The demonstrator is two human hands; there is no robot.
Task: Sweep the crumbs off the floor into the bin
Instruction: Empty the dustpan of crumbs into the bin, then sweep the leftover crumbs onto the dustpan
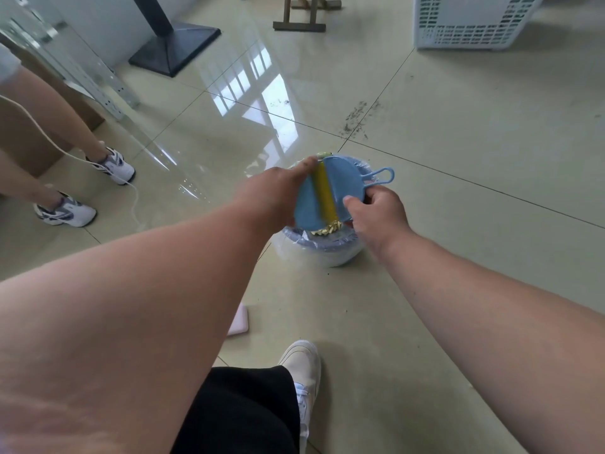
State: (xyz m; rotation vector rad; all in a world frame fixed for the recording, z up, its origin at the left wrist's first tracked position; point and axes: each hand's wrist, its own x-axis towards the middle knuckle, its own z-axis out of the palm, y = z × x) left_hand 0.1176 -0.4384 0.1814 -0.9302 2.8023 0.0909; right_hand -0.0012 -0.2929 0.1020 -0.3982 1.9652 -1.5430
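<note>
Emptying is the step in hand: both hands hold a blue dustpan (pixel 330 191) tilted over the bin (pixel 322 250), a low round tub lined with clear plastic. The left hand (pixel 275 196) grips the pan's left edge together with a yellow brush (pixel 324 194) laid across it, bristles pointing down into the bin; the right hand (pixel 376 211) pinches the pan near its looped handle. To do it well, I would keep the pan's lip inside the rim and brush downward so nothing spills over. Dark crumbs (pixel 355 121) lie well beyond the bin, so more sweeping looks needed. No brand, label or writing is readable anywhere.
</note>
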